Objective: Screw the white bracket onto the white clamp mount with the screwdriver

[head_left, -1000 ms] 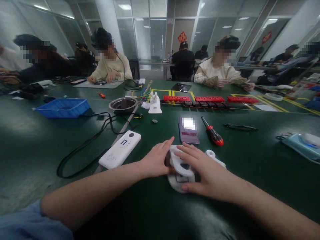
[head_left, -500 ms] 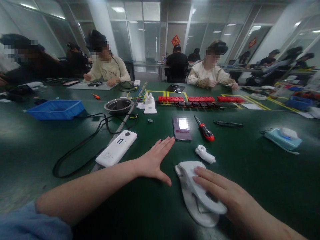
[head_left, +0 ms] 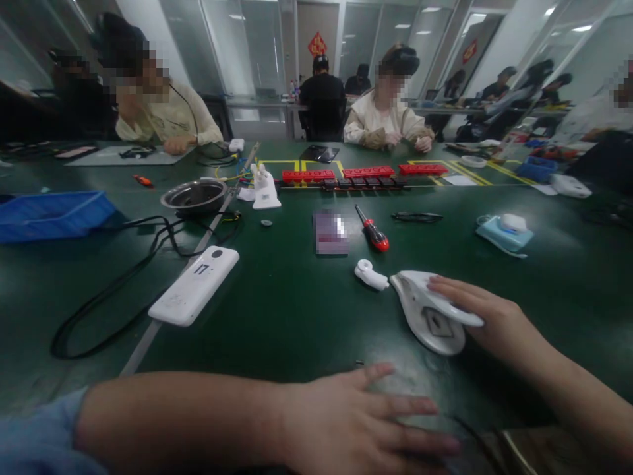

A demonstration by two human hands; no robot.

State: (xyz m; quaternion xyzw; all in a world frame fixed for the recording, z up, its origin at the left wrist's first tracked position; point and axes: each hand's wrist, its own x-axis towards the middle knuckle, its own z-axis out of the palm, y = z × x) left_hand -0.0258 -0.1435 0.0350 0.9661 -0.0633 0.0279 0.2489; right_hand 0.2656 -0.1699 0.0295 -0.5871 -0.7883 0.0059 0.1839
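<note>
On the green worktop (head_left: 277,310), right of centre: white two-part device (head_left: 422,290), upper piece slanting over a rounded base, with a squarish dark-framed detail showing in the base. At the right end of the device: right hand (head_left: 494,320), clamped on it, fingers laid along the upper piece, thumb hidden from view. Across the lower edge of the view: left hand (head_left: 336,422), fingers spread apart and pointing rightward, well apart from the device; contact with the surface below impossible to tell.

Just left of the device: short curved white part (head_left: 372,276), ring-shaped at one end. Beyond this part: screwdriver (head_left: 376,236) with red-and-black handle, blade directed away; to its left, phone (head_left: 330,234), screen partly masked; to its right, slender black tool (head_left: 418,216). Farther right: light-blue case (head_left: 504,234) bearing a small white object.

Left half: white power bank (head_left: 195,287) lying aslant beside a looped black cable (head_left: 79,344); farther back, metal bowl (head_left: 171,198), blue tray (head_left: 54,216) and upright white stand (head_left: 266,194). Beyond the red strips (head_left: 309,176): seated co-worker (head_left: 386,119) in a pale jacket.
</note>
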